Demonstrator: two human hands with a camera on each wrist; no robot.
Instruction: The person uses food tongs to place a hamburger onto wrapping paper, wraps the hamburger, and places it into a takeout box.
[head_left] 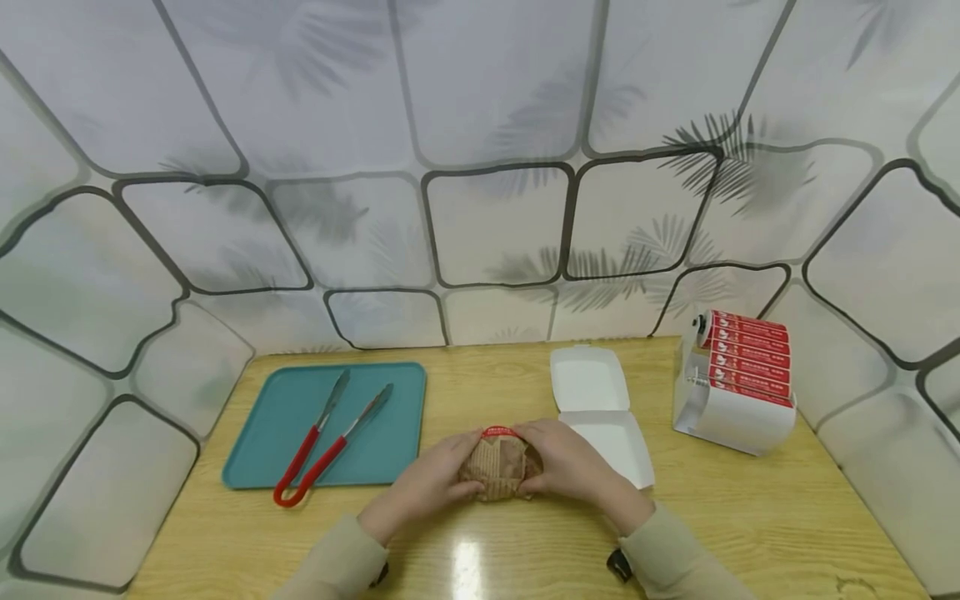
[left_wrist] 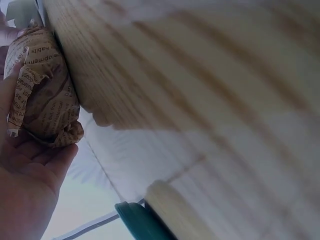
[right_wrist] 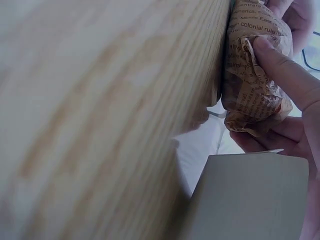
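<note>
A wrapped burger (head_left: pixel 501 468) in brown printed paper sits on the table in front of the person, with a red label (head_left: pixel 498 431) along its far edge. The left hand (head_left: pixel 435 479) grips its left side, thumb on the near side and fingers round the far side. From the right, the right hand (head_left: pixel 570 467) holds it the same way. In the left wrist view the paper of the burger (left_wrist: pixel 47 95) is folded and crumpled at the end. The right wrist view shows the right thumb pressing a fold of the burger's paper (right_wrist: pixel 255 75).
An open white clamshell box (head_left: pixel 591 382) lies behind and beside the right hand. At left, red-handled tongs (head_left: pixel 330 454) rest on a teal tray (head_left: pixel 258 425). A white dispenser (head_left: pixel 738 421) with red printed labels (head_left: pixel 750 354) stands at far right. Patterned curtains surround the wooden table (head_left: pixel 480 375).
</note>
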